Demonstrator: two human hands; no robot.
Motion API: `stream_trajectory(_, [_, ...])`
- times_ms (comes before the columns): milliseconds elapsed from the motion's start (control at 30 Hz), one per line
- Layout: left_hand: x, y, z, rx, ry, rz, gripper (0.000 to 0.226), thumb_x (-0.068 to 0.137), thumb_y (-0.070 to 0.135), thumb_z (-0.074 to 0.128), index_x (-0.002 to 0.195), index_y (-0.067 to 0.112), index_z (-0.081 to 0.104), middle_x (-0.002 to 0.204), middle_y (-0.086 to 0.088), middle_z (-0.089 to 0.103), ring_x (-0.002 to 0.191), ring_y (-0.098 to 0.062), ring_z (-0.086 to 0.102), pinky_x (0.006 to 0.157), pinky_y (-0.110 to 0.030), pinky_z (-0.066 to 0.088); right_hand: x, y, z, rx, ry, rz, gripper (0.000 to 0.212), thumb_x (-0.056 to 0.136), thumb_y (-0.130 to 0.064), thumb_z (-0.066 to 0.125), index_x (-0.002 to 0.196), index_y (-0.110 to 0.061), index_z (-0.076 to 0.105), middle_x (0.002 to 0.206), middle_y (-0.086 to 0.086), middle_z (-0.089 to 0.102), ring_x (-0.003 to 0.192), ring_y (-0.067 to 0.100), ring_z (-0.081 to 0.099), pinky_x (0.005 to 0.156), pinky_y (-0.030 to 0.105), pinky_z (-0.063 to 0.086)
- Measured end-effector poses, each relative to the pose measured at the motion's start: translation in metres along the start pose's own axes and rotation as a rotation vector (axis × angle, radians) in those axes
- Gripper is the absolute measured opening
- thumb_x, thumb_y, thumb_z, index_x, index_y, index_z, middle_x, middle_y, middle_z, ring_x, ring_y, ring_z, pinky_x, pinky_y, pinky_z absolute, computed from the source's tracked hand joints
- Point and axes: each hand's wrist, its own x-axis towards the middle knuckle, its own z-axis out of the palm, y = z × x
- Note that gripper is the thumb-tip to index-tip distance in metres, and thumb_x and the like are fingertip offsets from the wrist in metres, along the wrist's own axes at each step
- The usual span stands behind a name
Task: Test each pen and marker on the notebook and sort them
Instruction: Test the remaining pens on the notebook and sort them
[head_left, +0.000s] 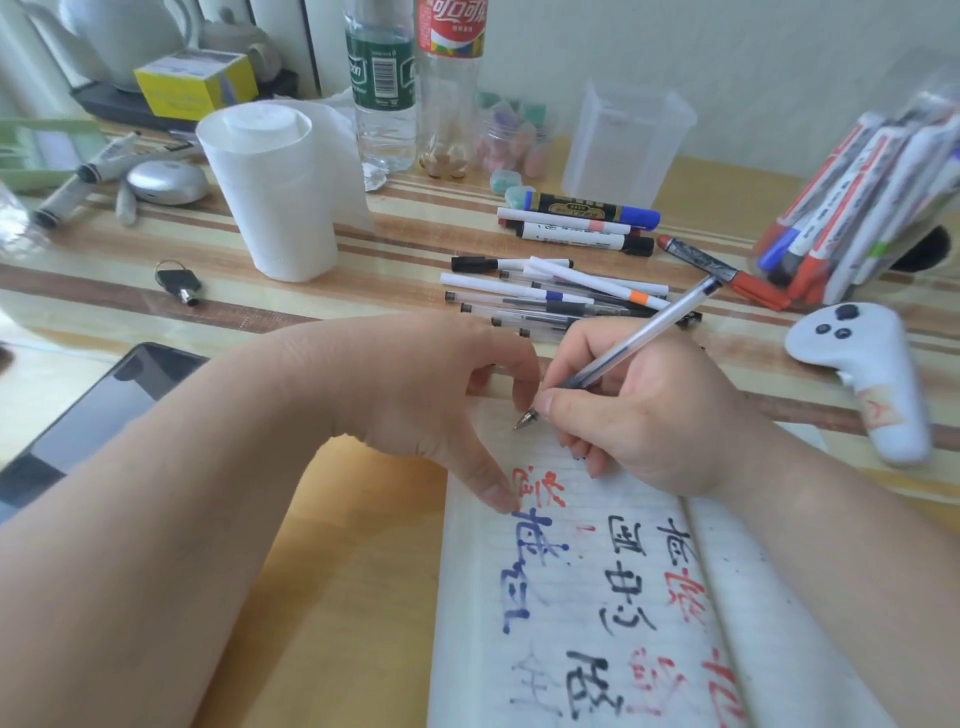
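An open lined notebook (587, 613) lies at the lower right, covered in red, blue and black test writing. My right hand (639, 415) grips a clear gel pen (623, 348) with its tip just above the top of the page. My left hand (441, 405) rests on the notebook's left edge, thumb pressing the paper, fingers curled near the pen tip. Behind my hands lies a pile of thin pens (556, 296). Three thick markers (582, 223) lie side by side farther back. A red marker (722, 270) lies at the right.
A clear container of markers (857, 208) leans at the far right. A white controller (862, 374) lies beside the notebook. A tissue roll (275, 192), two bottles (410, 88), an empty clear box (623, 140), keys (179, 283) and a dark tablet (93, 410) also sit on the table.
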Motion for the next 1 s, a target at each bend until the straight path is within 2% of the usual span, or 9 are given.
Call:
stream_trajectory(100, [-0.001, 0.002, 0.0, -0.005, -0.001, -0.004, 0.076, 0.045, 0.073, 0.086, 0.111, 0.054, 0.053, 0.102, 0.021, 0.051, 0.094, -0.002, 0.052, 0.089, -0.033, 0.052, 0.0, -0.001, -0.001, 0.011, -0.009, 0.008, 0.017, 0.088, -0.003, 0.071, 0.074, -0.012, 0.065, 0.057, 0.016, 0.063, 0.05, 0.026, 0.061, 0.044, 0.033, 0.051])
stream_trajectory(233, [0.0, 0.004, 0.0, -0.008, -0.012, -0.01, 0.072, 0.048, 0.07, 0.087, 0.109, 0.053, 0.053, 0.102, 0.021, 0.05, 0.093, -0.003, 0.051, 0.086, -0.031, 0.051, -0.001, -0.001, 0.0, -0.025, 0.019, 0.014, 0.016, 0.088, -0.004, 0.07, 0.074, -0.011, 0.065, 0.058, 0.019, 0.063, 0.051, 0.037, 0.062, 0.043, 0.036, 0.052])
stream_trajectory(367, [0.001, 0.005, -0.001, -0.009, -0.025, -0.021, 0.071, 0.05, 0.068, 0.087, 0.11, 0.052, 0.053, 0.104, 0.02, 0.051, 0.096, -0.005, 0.051, 0.086, -0.03, 0.05, -0.001, -0.002, 0.001, -0.049, 0.031, 0.017, 0.017, 0.087, -0.003, 0.07, 0.073, -0.011, 0.064, 0.057, 0.021, 0.062, 0.048, 0.034, 0.06, 0.042, 0.032, 0.049])
stream_trajectory(400, [0.002, 0.005, -0.001, -0.004, -0.025, -0.015, 0.07, 0.053, 0.066, 0.088, 0.112, 0.051, 0.054, 0.103, 0.02, 0.05, 0.094, -0.003, 0.051, 0.084, -0.022, 0.049, -0.001, -0.002, 0.001, -0.052, 0.029, 0.017, 0.017, 0.087, -0.003, 0.07, 0.073, -0.011, 0.064, 0.057, 0.021, 0.062, 0.047, 0.034, 0.06, 0.041, 0.032, 0.049])
stream_trajectory(467, [0.004, 0.006, -0.002, 0.025, -0.033, 0.002, 0.066, 0.064, 0.055, 0.088, 0.12, 0.046, 0.054, 0.096, 0.022, 0.045, 0.085, 0.001, 0.046, 0.069, 0.0, 0.039, -0.002, -0.003, 0.001, -0.051, 0.008, 0.014, 0.015, 0.086, -0.002, 0.07, 0.074, -0.01, 0.066, 0.058, 0.019, 0.062, 0.048, 0.033, 0.06, 0.042, 0.035, 0.05])
stream_trajectory(533, [0.006, 0.006, -0.002, 0.018, -0.036, 0.004, 0.065, 0.07, 0.046, 0.088, 0.126, 0.041, 0.056, 0.091, 0.023, 0.041, 0.077, 0.004, 0.041, 0.061, 0.006, 0.032, -0.002, -0.003, 0.0, -0.039, -0.01, 0.012, 0.014, 0.086, -0.003, 0.071, 0.074, -0.009, 0.067, 0.058, 0.015, 0.064, 0.048, 0.027, 0.06, 0.043, 0.035, 0.051])
stream_trajectory(633, [0.008, 0.005, -0.001, -0.013, -0.031, 0.007, 0.065, 0.069, 0.043, 0.088, 0.127, 0.036, 0.058, 0.091, 0.021, 0.043, 0.074, 0.005, 0.041, 0.06, 0.006, 0.032, -0.001, -0.004, 0.0, -0.039, 0.001, 0.014, 0.015, 0.086, 0.0, 0.07, 0.074, -0.008, 0.066, 0.058, 0.016, 0.063, 0.047, 0.025, 0.06, 0.042, 0.034, 0.051])
stream_trajectory(800, [0.01, 0.004, 0.001, 0.026, -0.031, 0.006, 0.068, 0.07, 0.047, 0.087, 0.129, 0.039, 0.055, 0.098, 0.019, 0.043, 0.087, -0.001, 0.043, 0.061, 0.005, 0.033, -0.001, -0.003, 0.0, -0.046, 0.001, 0.017, 0.014, 0.086, 0.0, 0.07, 0.074, -0.007, 0.067, 0.057, 0.016, 0.063, 0.048, 0.029, 0.06, 0.042, 0.035, 0.05])
stream_trajectory(1000, [0.006, -0.001, 0.003, -0.007, -0.022, -0.008, 0.07, 0.052, 0.066, 0.088, 0.111, 0.056, 0.051, 0.104, 0.022, 0.048, 0.092, 0.002, 0.048, 0.064, -0.007, 0.034, 0.0, -0.003, 0.002, -0.073, 0.032, 0.015, 0.013, 0.085, -0.001, 0.069, 0.074, -0.007, 0.065, 0.057, 0.019, 0.062, 0.052, 0.042, 0.062, 0.043, 0.038, 0.051])
